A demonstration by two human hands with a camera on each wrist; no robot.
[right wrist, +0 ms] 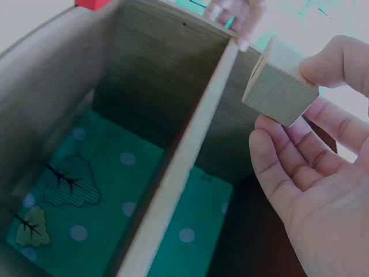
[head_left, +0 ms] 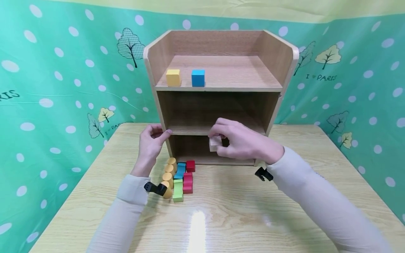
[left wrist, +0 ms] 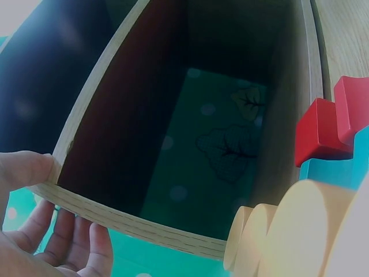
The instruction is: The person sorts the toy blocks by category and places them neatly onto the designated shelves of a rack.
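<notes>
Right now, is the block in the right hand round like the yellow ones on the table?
No, the wooden block in the right hand shows flat faces and straight edges.

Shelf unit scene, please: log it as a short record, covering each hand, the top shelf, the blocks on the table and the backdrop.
Left hand: grips the left side edge of the shelf unit, thumb at the middle board
Right hand: pinches a pale wooden block in front of the unit
Top shelf: yellow cube and blue cube, apart, near the front edge
Table: yellow cylinders in a row, with blue pieces, green pieces and red pieces alongside
Backdrop: green cloth with white dots and printed trees
</notes>
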